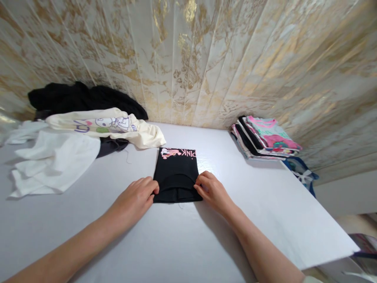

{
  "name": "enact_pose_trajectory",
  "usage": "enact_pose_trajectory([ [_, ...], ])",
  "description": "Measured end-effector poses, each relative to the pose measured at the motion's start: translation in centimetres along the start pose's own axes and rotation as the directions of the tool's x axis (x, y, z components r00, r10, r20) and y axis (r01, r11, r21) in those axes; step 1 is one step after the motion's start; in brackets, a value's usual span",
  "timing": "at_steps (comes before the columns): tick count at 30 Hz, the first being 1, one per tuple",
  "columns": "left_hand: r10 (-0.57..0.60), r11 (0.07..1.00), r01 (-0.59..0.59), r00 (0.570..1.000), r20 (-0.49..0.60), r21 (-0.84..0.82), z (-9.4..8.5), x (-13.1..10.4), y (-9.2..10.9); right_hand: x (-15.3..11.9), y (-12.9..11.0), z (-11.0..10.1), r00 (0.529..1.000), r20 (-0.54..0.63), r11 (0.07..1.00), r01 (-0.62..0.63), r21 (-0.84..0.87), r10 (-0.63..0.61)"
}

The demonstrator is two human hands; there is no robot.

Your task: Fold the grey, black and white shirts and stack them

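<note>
On the left of the white table (182,247), loose white cloth (55,161) lies beside a rumpled cream garment (103,122). The left hand (137,198) pinches the near-left edge of the folded black shirt (176,167), which lies flat at the centre; the right hand (213,190) pinches its right edge. It should handle light and soft — likely to sag or unfold — so both side edges seem the best hold. Further right sits a folded stack (265,137), and past it a blue bag-like item (304,177) — contents impossible to tell.
</note>
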State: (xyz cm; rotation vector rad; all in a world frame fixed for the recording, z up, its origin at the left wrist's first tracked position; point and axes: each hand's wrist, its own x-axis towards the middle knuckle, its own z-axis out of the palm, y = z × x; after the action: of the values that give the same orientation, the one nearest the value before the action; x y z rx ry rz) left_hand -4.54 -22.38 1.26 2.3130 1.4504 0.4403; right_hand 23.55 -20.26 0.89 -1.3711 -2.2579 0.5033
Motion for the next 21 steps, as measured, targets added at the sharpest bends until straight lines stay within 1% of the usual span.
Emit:
enact_pose_trajectory([
  [3,0.003,1.000,-0.003,1.000,0.027,0.004,0.00,-0.08,0.14,-0.14,-0.32,0.08,0.998,-0.016,0.998,0.059,0.019,-0.058],
  [5,0.002,1.000,-0.003,0.999,0.038,0.021,-0.01,-0.12,0.30,-0.15,-0.47,0.18,0.996,0.001,0.996,0.084,0.020,-0.084],
  [11,0.015,0.995,-0.013,1.000,-0.025,0.096,-0.06,-0.05,0.28,-0.03,-0.67,0.16,0.997,0.032,0.997,0.071,-0.001,-0.071],
  [16,-0.004,0.999,0.003,1.000,0.025,0.050,-0.18,-0.13,0.76,-0.05,-0.50,0.21,0.997,0.033,0.997,0.072,0.001,-0.072],
  [17,-0.015,0.999,0.014,1.000,0.019,0.044,-0.20,-0.12,0.87,-0.05,-0.45,0.23,0.997,0.032,0.997,0.074,0.002,-0.074],
  [19,-0.021,0.999,0.023,0.999,-0.048,0.047,-0.20,-0.05,0.92,-0.06,-0.39,0.26,0.997,0.029,0.997,0.075,0.002,-0.075],
  [21,0.025,0.998,-0.015,0.988,-0.155,0.064,-0.06,0.10,0.68,-0.07,-0.41,0.24,0.997,0.023,0.997,0.074,0.004,-0.074],
])
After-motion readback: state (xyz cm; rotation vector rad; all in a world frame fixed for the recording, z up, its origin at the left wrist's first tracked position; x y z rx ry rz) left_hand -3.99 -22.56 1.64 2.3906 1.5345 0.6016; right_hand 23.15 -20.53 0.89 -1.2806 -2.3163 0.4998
